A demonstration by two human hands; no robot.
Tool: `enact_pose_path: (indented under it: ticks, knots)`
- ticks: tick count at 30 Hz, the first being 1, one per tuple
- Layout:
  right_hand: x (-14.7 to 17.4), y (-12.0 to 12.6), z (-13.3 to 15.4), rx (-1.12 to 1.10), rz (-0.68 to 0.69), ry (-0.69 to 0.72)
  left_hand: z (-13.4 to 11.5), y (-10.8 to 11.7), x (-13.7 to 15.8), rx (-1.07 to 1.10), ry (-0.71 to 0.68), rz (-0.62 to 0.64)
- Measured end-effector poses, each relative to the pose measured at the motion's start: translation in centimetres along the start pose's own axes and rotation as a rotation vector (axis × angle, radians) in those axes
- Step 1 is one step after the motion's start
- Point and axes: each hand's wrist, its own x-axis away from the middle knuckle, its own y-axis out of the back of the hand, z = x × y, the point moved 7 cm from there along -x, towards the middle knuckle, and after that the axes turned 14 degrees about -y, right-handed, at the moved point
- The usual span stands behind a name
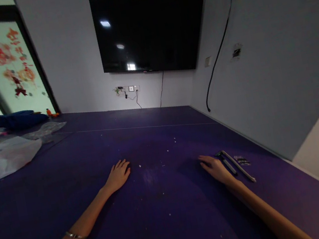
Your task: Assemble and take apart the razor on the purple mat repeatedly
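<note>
Our left hand [118, 177] lies palm down on the purple counter [118, 234], released, fingers a little apart, with nothing in it; a small white scrap [139, 166] sits just beside its fingertips. Our right hand [214, 166] also rests palm down, relaxed and gripping nothing we can see.

The things nearest us lie just to the right of that right hand. Closest is a short grey bar [229, 167], right beside the knuckles and wrist; whether it touches the skin, we cannot tell. Next to it, farther right, a longer pale strip [239, 167] slants from near the fingers back toward our forearm. Beyond the strip, near its far half, lies a small packet [242, 160] with dark pieces, too small to make out.

Well apart from our left hand, at the counter's far left, are a white sheet [12, 158], crumpled clear plastic [44, 131] and a blue cloth bundle [17, 119].
</note>
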Motion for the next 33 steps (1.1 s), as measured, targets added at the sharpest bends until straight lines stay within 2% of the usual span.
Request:
enact_pose_path:
  ticks: [2, 4, 9, 16, 21, 33]
  knots:
    - [-0.4, 2.7, -1.4, -0.01, -0.143, -0.104, 0.0, 0.0, 0.0, -0.008, -0.005, 0.0]
    - [-0.6, 5.3, -3.0, 0.042, -0.22, -0.22, 0.1, 0.0, -0.1, -0.007, -0.006, -0.006]
    - [0.1, 8.5, -6.4, 0.209, -0.143, -0.468, 0.3, 0.0, -0.2, -0.009, 0.0, -0.011]
    - [1.4, 7.6, -7.0, 0.345, -0.01, -0.573, 0.4, -0.1, -0.2, -0.027, 0.005, 0.01]
    - [1.5, 7.0, -6.7, 0.422, 0.001, -0.563, 0.5, -0.2, -0.2, -0.025, -0.005, 0.007]
    - [1.6, 6.8, -7.6, 0.364, -0.015, -0.573, 0.6, -0.3, -0.2, -0.001, 0.002, -0.008]
